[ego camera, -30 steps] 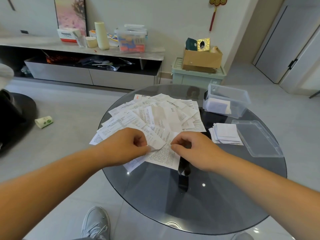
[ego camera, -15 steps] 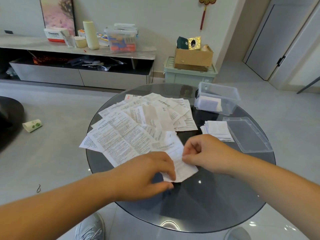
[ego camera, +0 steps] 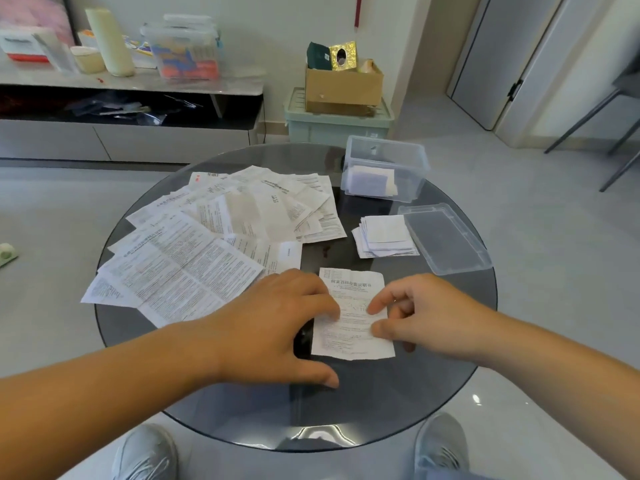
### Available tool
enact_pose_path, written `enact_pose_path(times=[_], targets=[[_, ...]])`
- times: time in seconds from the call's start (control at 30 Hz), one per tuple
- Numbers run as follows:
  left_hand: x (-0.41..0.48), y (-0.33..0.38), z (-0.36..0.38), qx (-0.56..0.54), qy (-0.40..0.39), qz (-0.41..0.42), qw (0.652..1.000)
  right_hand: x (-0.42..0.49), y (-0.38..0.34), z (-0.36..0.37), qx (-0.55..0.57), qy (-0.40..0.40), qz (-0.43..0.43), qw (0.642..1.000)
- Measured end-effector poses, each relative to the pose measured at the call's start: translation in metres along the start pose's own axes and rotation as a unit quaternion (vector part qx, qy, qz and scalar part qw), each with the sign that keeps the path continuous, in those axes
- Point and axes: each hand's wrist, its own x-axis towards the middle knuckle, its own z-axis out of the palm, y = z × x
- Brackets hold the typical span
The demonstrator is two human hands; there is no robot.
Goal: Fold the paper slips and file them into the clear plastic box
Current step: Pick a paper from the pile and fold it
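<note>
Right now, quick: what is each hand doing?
Left hand: open, fingertips resting on the left edge of the paper slip.
Right hand: thumb and forefinger on its right edge; pinching or pressing cannot be told.

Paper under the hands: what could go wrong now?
The slip lies on a smooth glass table, so it may slide and fold crooked under the left hand and right hand. Its ragged bottom edge could tear. The left arm crosses close to the pile and might scatter it.
</note>
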Motion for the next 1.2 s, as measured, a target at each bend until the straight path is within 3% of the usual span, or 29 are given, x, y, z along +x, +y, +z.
enact_pose_path(times=[0.2,0.33,0.4,0.6,0.93,1.1,1.2], targets=[[0.004,-0.002,0.006,-0.031,0.029,0.040,0.998,-0.001,0.000,-0.006,0.026,-0.015,0.014,0.999],[0.006,0.000,0.003,-0.040,0.048,0.031,0.998,0.000,0.001,-0.005,-0.050,0.021,-0.023,0.998],[0.007,0.001,0.002,-0.044,0.056,0.013,0.997,0.000,0.001,-0.005,-0.090,0.062,-0.063,0.992],[0.019,0.008,-0.005,-0.065,0.083,-0.051,0.993,0.001,0.012,-0.005,0.049,0.030,-0.110,0.992],[0.055,0.001,-0.001,-0.161,0.089,-0.179,0.966,0.030,0.022,0.004,-0.061,0.161,-0.098,0.980],[0.054,-0.003,0.010,-0.041,0.117,-0.111,0.986,0.035,0.021,0.008,-0.144,0.164,-0.116,0.969],[0.053,-0.003,0.011,0.016,0.083,-0.100,0.991,0.033,0.022,0.008,-0.175,0.157,-0.132,0.963]])
